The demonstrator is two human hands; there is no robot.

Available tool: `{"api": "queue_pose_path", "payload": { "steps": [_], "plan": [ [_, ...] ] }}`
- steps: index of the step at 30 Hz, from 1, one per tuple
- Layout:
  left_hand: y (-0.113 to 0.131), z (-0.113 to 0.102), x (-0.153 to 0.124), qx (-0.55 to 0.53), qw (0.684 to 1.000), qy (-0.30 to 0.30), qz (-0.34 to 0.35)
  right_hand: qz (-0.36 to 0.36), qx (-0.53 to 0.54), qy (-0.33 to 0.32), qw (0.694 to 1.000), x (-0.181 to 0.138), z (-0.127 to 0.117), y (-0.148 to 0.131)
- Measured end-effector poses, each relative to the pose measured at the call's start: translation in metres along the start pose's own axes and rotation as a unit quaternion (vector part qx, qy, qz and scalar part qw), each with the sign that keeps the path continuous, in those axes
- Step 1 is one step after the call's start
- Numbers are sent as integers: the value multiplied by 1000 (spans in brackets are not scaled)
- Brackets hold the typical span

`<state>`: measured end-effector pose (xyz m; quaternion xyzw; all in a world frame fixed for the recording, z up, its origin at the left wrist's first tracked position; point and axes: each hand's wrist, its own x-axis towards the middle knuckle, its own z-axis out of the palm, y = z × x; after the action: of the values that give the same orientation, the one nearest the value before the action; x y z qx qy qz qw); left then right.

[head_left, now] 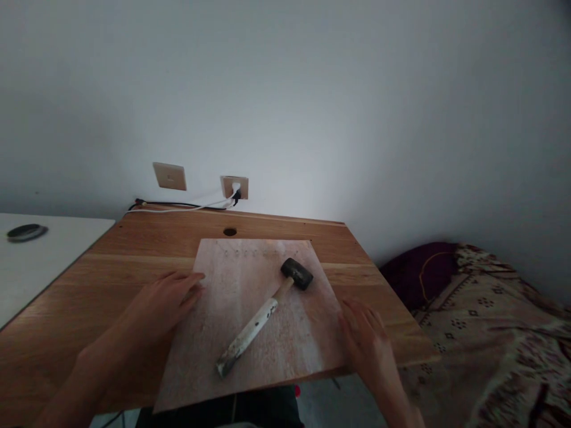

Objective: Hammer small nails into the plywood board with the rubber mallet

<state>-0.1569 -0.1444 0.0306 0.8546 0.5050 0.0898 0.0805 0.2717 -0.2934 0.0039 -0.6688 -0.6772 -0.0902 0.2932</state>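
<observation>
**Apparently a bedroom in a home**

A cream cloth printed with dark floral and diamond motifs [473, 339], seemingly bedding, spreads at the right beside a dark purple fabric bundle [408, 276]. Next to it stands a brown wood-grain desk [143, 264] with a round, dark cable hole [230, 232]. The plain, pale grey-white wall [312, 119] carries a gold-toned rectangular socket plate [244, 189] holding plugs.

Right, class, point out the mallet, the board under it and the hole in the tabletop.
Mallet [261, 319]: head view, on the whitish part of its handle.
Board [288, 342]: head view, on bare surface beside the mallet.
Hole [230, 232]: head view, on its dark middle.
</observation>
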Motion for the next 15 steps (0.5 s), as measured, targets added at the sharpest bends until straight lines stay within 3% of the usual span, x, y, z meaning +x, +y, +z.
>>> {"api": "queue_pose_path", "payload": {
  "steps": [4, 7, 11, 15],
  "plan": [
    [0, -13, 35, -6, 1000, 1, 4, 10, 81, -57, 995, 61, 24, -33],
    [1, -20, 70, -17, 999, 20, 42, -4, 132, -125, 983, 86, 40, -42],
    [-2, -15, 105, -51, 994, 21, 99, 3, 149, -133, 980, 86, 43, -26],
    [-5, -3, 116, -81, 987, -2, 140, 24, 144, -144, 979, 89, 30, -3]
  ]
}}
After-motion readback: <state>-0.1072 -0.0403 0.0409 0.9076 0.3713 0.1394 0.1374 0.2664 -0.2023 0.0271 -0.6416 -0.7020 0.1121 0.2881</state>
